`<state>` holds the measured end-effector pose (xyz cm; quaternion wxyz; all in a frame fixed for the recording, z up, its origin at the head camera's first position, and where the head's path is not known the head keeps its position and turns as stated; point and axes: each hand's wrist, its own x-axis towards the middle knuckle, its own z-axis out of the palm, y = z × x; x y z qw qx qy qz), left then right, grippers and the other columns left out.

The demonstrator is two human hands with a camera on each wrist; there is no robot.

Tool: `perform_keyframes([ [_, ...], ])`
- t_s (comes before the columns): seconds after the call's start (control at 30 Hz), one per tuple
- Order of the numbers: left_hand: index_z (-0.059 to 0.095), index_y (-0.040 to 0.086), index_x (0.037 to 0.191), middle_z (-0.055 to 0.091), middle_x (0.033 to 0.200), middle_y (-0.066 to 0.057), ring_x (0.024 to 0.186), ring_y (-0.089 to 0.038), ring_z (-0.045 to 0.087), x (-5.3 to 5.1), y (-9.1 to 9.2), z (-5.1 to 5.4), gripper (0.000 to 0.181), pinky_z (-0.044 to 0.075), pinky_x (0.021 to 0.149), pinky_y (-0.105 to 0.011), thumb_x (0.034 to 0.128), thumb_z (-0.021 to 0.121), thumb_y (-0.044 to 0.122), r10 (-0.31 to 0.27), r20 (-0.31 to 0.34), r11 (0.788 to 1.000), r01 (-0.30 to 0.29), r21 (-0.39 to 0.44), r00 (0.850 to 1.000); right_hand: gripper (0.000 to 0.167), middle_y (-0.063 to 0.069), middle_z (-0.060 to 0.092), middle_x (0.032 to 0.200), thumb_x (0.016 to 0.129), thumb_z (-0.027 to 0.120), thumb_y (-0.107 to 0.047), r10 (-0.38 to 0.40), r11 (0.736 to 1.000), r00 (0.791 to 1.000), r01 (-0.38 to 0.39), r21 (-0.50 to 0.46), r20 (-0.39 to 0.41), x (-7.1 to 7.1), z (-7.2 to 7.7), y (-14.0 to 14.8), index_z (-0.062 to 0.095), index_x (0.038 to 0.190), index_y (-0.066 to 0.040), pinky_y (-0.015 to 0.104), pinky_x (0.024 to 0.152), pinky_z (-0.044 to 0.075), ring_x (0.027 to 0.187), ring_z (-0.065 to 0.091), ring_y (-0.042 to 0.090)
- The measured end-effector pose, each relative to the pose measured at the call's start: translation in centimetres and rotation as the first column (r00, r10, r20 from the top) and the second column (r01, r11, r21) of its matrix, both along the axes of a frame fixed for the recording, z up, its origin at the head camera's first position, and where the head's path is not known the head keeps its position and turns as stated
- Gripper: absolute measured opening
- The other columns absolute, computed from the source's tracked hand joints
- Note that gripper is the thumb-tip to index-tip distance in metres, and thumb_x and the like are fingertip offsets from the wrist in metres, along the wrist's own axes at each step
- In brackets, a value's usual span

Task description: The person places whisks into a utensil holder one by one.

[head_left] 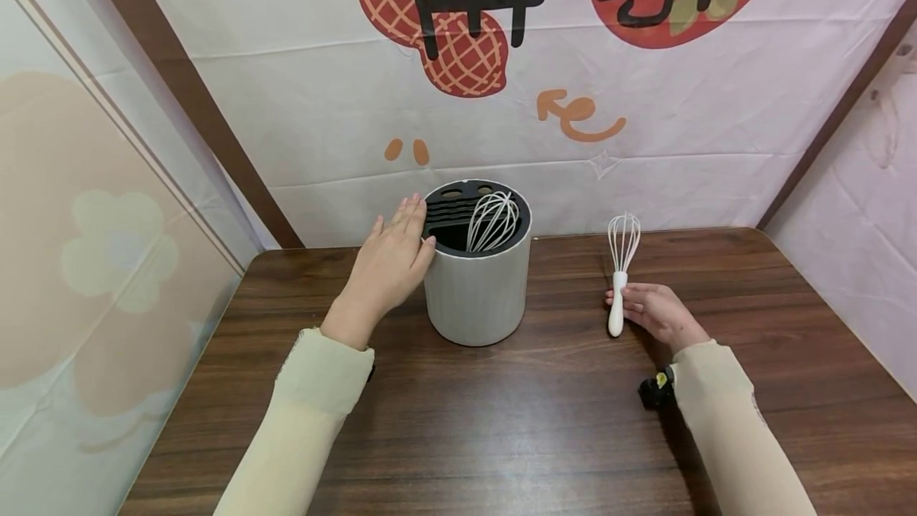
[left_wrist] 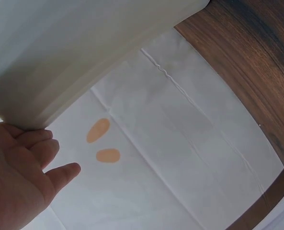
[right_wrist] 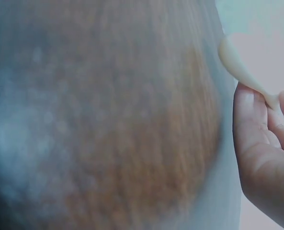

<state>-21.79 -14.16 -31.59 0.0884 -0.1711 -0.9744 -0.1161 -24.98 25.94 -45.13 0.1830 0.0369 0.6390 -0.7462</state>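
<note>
The right hand [head_left: 657, 313] pinches the white handle of a wire whisk [head_left: 620, 281] between thumb and fingers, its wire loops pointing away past the fingertips and its butt end toward the person. Between the hands, a light ribbed utensil holder [head_left: 476, 301] stands upright on the wood-grain table [head_left: 501, 420], a second whisk [head_left: 493, 221] in its open front compartment, loops up. The left hand [head_left: 390, 257], fingers extended, touches the holder's left side at the rim, both sleeved forearms reaching forward.
</note>
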Motion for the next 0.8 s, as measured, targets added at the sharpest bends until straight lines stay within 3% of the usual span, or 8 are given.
perform_keyframes([
  [0.3,0.018,-0.002,0.149,0.015,0.155,-0.013,0.143,-0.024,0.013,-0.1,0.0,-0.1,0.059,0.013,0.113,-0.05,0.1016,0.026,0.033,-0.002,0.003,1.0,0.002,0.0,1.0,0.052,-0.002,0.067,0.092,0.1,0.038,-0.002,-0.036,0.999,0.999,0.035,-0.031,-0.019,0.3,0.3,-0.1,0.014,0.141,0.02,0.022,0.079,0.051,0.089,0.065,0.007],
  [0.8,0.019,-0.002,0.149,0.016,0.155,-0.013,0.143,-0.024,0.013,-1.7,-0.2,0.1,0.059,0.013,0.113,-0.051,0.1016,0.027,0.032,-0.009,0.006,1.0,0.009,0.012,1.0,0.056,0.001,0.068,0.092,0.099,0.044,-0.005,-0.061,0.995,0.998,0.06,-0.077,-0.007,-1.1,0.8,-0.9,0.014,0.142,0.018,0.023,0.079,0.051,0.089,0.065,0.01],
])
